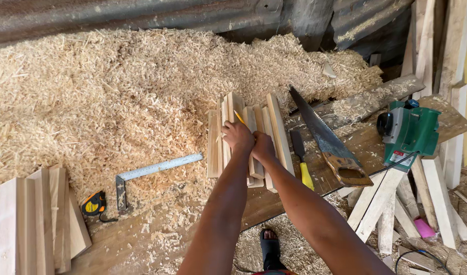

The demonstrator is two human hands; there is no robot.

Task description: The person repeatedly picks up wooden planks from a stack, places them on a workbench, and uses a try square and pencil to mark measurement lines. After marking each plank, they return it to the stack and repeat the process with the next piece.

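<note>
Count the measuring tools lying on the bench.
2: a steel try square lies on the shavings left of the hands, and a yellow-and-black tape measure sits just left of its stock. Shavings may hide others.

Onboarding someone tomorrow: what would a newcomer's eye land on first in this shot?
First, the two hands at centre: the left hand holds a yellow pencil over a row of pale wood blocks, the right hand beside it on the blocks. Behind and to the left, a huge heap of wood shavings covers the bench. To the right lie a handsaw and a green electric planer.
</note>
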